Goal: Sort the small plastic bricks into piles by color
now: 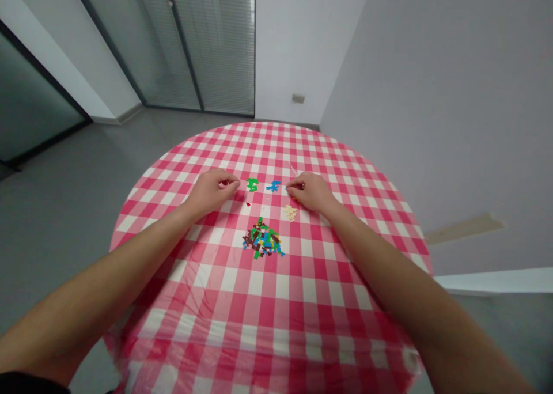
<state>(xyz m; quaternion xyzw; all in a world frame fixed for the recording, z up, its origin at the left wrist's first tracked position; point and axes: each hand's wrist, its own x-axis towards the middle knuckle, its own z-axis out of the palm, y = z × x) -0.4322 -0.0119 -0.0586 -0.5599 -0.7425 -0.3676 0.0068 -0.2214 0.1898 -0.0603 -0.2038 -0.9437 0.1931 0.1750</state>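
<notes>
On a round table with a red-and-white checked cloth (268, 302) lies a mixed pile of small coloured bricks (262, 241). Beyond it sit a small green group (252, 184), a blue group (273, 185), a cream group (290, 212) and a tiny red piece (247, 204). My left hand (212, 191) rests on the cloth left of the green group, its fingers curled into a pinch. My right hand (310, 191) rests right of the blue group, above the cream group, fingers pinched together. What either pinch holds is too small to see.
The table stands in a corner: a grey wall (453, 94) on the right, a white wall behind, glass doors with blinds (203, 42) at the back left. Grey floor (64, 198) lies to the left.
</notes>
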